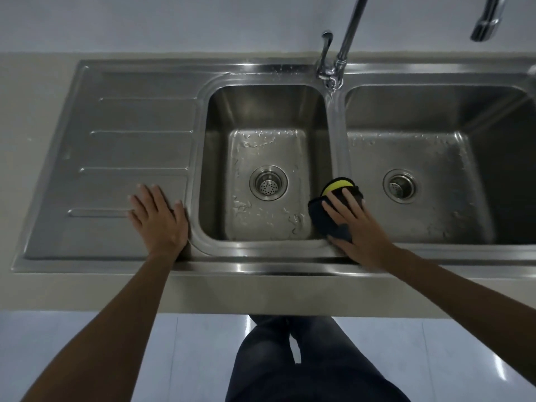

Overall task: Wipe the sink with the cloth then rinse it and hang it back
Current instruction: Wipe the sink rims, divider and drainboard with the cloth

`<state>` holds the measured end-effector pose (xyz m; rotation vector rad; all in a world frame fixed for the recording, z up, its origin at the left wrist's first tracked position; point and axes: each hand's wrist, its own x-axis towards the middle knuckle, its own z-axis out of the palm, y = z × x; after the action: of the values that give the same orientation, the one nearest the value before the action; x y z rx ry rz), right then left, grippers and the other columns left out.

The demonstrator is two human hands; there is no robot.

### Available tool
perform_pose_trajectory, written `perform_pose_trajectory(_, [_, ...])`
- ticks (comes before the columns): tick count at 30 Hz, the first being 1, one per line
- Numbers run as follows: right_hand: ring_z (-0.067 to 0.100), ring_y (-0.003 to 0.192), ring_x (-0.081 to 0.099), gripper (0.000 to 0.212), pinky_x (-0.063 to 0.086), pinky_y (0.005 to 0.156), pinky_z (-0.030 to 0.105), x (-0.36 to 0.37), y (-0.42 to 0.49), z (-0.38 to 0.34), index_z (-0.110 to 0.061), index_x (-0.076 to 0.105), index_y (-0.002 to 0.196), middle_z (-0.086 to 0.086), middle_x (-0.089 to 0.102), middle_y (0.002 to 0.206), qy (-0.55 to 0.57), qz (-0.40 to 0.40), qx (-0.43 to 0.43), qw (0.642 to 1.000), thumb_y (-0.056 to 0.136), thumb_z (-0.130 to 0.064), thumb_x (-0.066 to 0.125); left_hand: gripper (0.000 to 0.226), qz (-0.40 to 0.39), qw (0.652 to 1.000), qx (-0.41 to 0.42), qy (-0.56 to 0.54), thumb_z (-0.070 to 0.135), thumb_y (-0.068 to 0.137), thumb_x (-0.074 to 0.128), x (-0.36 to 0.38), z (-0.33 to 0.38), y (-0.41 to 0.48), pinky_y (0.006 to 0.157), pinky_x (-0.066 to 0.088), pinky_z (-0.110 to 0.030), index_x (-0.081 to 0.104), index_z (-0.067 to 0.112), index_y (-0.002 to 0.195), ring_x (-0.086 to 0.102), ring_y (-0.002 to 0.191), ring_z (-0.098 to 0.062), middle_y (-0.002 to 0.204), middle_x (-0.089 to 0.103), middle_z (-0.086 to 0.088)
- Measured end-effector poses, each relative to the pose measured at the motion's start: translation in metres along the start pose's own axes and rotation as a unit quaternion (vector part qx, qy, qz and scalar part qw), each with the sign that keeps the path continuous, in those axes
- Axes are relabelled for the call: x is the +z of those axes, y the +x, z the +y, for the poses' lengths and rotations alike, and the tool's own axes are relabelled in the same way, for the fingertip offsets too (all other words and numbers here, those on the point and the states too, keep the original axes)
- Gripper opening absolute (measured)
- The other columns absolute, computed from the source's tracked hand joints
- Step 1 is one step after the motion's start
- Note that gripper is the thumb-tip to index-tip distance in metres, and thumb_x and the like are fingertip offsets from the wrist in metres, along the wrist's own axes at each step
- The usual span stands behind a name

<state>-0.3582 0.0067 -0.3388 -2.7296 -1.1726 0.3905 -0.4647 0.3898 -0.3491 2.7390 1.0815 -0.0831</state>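
Head view: your right hand (352,224) presses the cloth (316,209) flat, fingers straight and slightly spread, on the ridge between the sink's (261,267) 2 basins (261,105), near the front rim. Your left hand (158,219) rests spread on the drainboard (130,146). Wet steel could let the ungripped cloth slide into a basin. Count: 1 cloth, 2 basins, 2 drains (268,184), 2 taps (345,47).

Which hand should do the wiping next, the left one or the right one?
Right, probably. The right hand presses the cloth on the sink's middle ridge, so it can just slide on. The left hand lies flat on the drainboard, away from the cloth.
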Motion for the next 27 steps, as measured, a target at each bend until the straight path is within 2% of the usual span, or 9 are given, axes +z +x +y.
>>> perform_pose_trajectory(2, [0.025,0.144,0.008,0.064,0.006,0.113,0.050,0.001,-0.018,-0.005,-0.023,0.021,0.148,-0.001,0.022,0.155,0.001,-0.027,-0.055,0.998,0.095,-0.057,0.015,0.062,0.004,1.000,0.010,0.007,0.036,0.099,0.033,0.001,0.001,0.000,0.115,0.006,-0.057,0.016,0.002,0.149,0.006,0.144,-0.044,0.157,0.009,-0.022])
perform_pose_trajectory(6, [0.018,0.146,0.000,0.056,-0.006,0.115,0.045,0.003,-0.020,-0.023,-0.037,0.013,0.148,-0.012,0.012,0.157,0.026,-0.094,-0.144,0.985,0.095,-0.054,0.020,0.062,0.004,1.000,0.005,0.007,0.035,0.100,0.032,-0.001,0.002,-0.001,0.116,0.005,-0.057,0.014,0.003,0.149,0.004,0.144,-0.042,0.158,0.006,-0.020])
perform_pose_trajectory(9, [0.018,0.147,-0.002,0.054,-0.002,0.117,0.050,0.005,0.003,-0.051,-0.041,0.015,0.148,-0.017,0.003,0.158,0.054,-0.126,-0.180,0.974,0.096,-0.054,0.020,0.061,0.003,1.000,0.001,0.001,0.035,0.100,0.031,-0.001,0.003,0.000,0.116,0.005,-0.056,0.014,0.004,0.149,0.003,0.144,-0.042,0.158,0.006,-0.020])
perform_pose_trajectory(13, [0.026,0.146,0.006,0.060,0.002,0.116,0.050,0.012,0.041,-0.108,-0.036,0.017,0.149,-0.013,0.004,0.158,0.067,-0.133,-0.199,0.969,0.091,-0.053,0.023,0.061,0.005,1.000,-0.001,0.008,0.035,0.100,0.032,0.002,0.002,0.001,0.115,0.005,-0.056,0.015,0.004,0.149,0.004,0.144,-0.042,0.158,0.007,-0.020])
perform_pose_trajectory(16, [0.032,0.143,0.013,0.064,0.009,0.114,0.051,0.019,0.055,-0.164,-0.028,0.016,0.150,-0.004,0.005,0.159,0.033,-0.104,-0.153,0.982,0.092,-0.047,0.038,0.061,0.010,1.000,-0.004,0.004,0.035,0.100,0.030,0.000,0.002,0.000,0.116,0.003,-0.056,0.013,0.005,0.150,0.002,0.145,-0.041,0.158,0.006,-0.019])
perform_pose_trajectory(19, [0.034,0.140,0.016,0.066,0.009,0.114,0.050,0.020,0.054,-0.188,-0.024,0.021,0.149,0.000,0.009,0.159,0.050,-0.085,-0.097,0.990,0.090,-0.043,0.046,0.062,0.012,1.000,0.006,0.007,0.038,0.099,0.024,-0.001,0.002,-0.001,0.116,0.002,-0.055,0.011,0.005,0.150,0.001,0.145,-0.041,0.158,0.004,-0.019])
perform_pose_trajectory(21, [0.033,0.139,0.020,0.061,0.013,0.114,0.049,0.019,0.048,-0.175,-0.022,0.029,0.146,0.000,0.015,0.158,0.048,-0.077,-0.111,0.990,0.090,-0.043,0.043,0.062,0.015,1.000,0.003,0.010,0.038,0.099,0.025,0.000,0.003,-0.001,0.116,0.002,-0.055,0.011,0.005,0.150,0.001,0.145,-0.041,0.158,0.004,-0.019])
perform_pose_trajectory(24, [0.032,0.135,0.032,0.061,0.024,0.112,0.048,0.014,0.029,-0.150,-0.019,0.044,0.135,0.000,0.030,0.153,0.065,-0.064,-0.106,0.990,0.082,-0.040,0.025,0.061,0.014,1.000,0.000,0.011,0.036,0.100,0.027,-0.001,0.004,0.001,0.117,0.003,-0.055,0.011,0.005,0.150,0.001,0.145,-0.040,0.158,0.004,-0.019])
perform_pose_trajectory(27, [0.030,0.130,0.044,0.052,0.036,0.107,0.049,0.012,0.005,-0.129,-0.020,0.051,0.126,0.001,0.043,0.146,0.042,-0.031,-0.071,0.996,0.079,-0.035,0.032,0.061,0.017,1.000,0.001,0.012,0.035,0.100,0.029,0.000,0.003,0.000,0.117,0.003,-0.055,0.012,0.005,0.150,0.001,0.145,-0.041,0.158,0.004,-0.019])
